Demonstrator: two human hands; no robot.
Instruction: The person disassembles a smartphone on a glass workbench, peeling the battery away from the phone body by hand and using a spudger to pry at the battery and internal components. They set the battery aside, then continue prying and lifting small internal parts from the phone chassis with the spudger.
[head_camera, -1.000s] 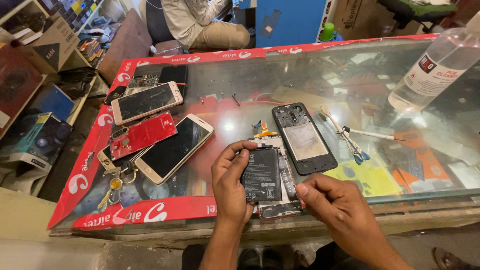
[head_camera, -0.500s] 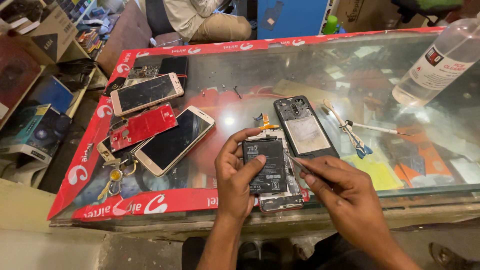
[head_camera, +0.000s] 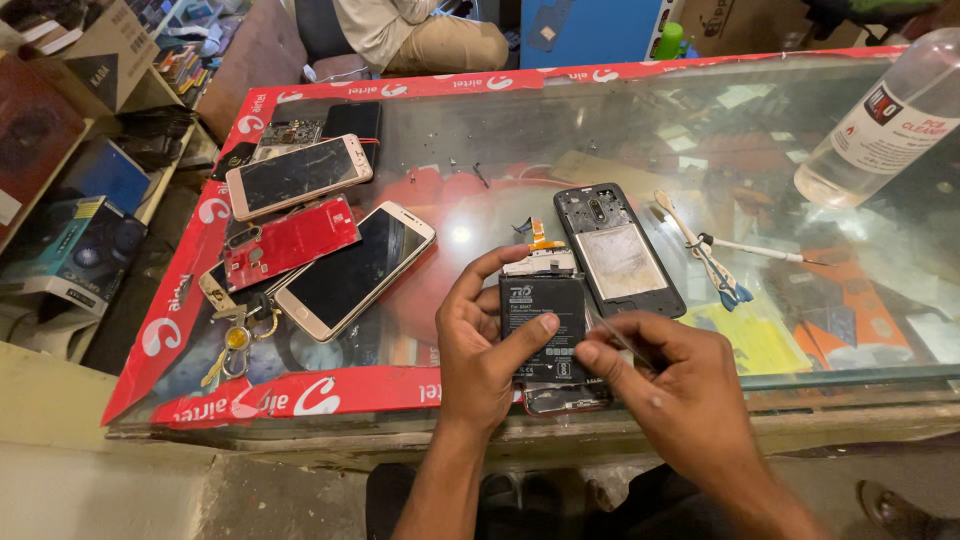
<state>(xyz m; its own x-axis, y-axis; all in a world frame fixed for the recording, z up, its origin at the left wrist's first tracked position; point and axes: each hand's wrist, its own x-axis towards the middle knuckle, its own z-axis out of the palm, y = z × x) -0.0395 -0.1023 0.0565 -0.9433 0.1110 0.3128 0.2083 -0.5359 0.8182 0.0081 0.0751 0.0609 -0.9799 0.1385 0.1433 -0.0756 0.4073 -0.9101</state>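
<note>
The left hand (head_camera: 480, 350) is wrapped around an opened phone (head_camera: 548, 330) at the near edge of the glass surface (head_camera: 700, 130), thumb laid across its black battery (head_camera: 545, 320). The right hand (head_camera: 665, 390) is pinched narrow on a thin tool (head_camera: 608, 335) whose tip meets the battery's right edge. An orange ribbon cable (head_camera: 540, 237) pokes up from the phone's top.

Just beyond the hands lies a black back cover (head_camera: 618, 250), inside up, nearly touching the phone. To its right lie tweezers (head_camera: 700, 245) with blue tips and a thin screwdriver (head_camera: 760, 250), crossing each other. Nothing stands between the hands and these.

To the left, well apart from the hands, I count two whole phones: a gold phone (head_camera: 355, 268) lying slantwise and a pink phone (head_camera: 298, 176) above it. Between them lies one red cover (head_camera: 288, 243), overlapping the gold phone's corner. A bunch of keys (head_camera: 235, 325) sits at the gold phone's lower end. At the far left corner are a bare circuit frame (head_camera: 290, 133) and a black case (head_camera: 352, 120), side by side.

One clear bottle (head_camera: 880, 125) lies tilted at the far right, carrying a white label with red and black print. A red band (head_camera: 300, 395) with white lettering and swirl marks runs round the surface's edges. Left of the surface, on shelves, are a blue box (head_camera: 75, 250) and a brown carton (head_camera: 95, 55). Another person (head_camera: 420, 30) sits beyond the far edge.
</note>
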